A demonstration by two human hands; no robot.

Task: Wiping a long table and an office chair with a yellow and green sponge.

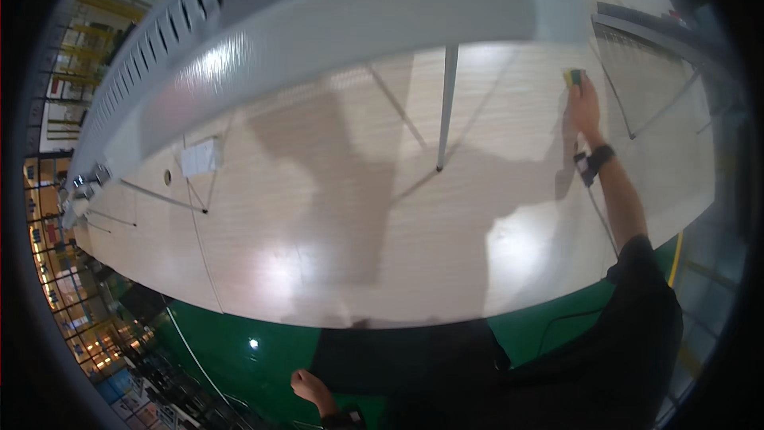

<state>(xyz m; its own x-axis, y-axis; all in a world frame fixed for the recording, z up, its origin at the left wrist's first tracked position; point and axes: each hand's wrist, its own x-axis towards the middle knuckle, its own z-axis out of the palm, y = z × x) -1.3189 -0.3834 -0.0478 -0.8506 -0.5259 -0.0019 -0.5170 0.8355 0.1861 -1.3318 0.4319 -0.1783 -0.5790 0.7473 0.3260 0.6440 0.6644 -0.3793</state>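
My right hand (585, 106) grips a small yellow and green sponge (573, 78) at the right part of a pale wood-grain tabletop (334, 221). A black band with a small device (588, 166) and a cable is on that wrist. Low in the view, my left hand (308, 387) hangs in front of the table's near edge, over the green floor, its fingers curled with nothing visible in them.
A long grey slotted metal rack (370, 18) on thin legs (446, 113) stands over the table. A grey-framed panel (644, 71) is at the right. A white paper or box (200, 157) and a round cable hole (168, 177) lie at the left.
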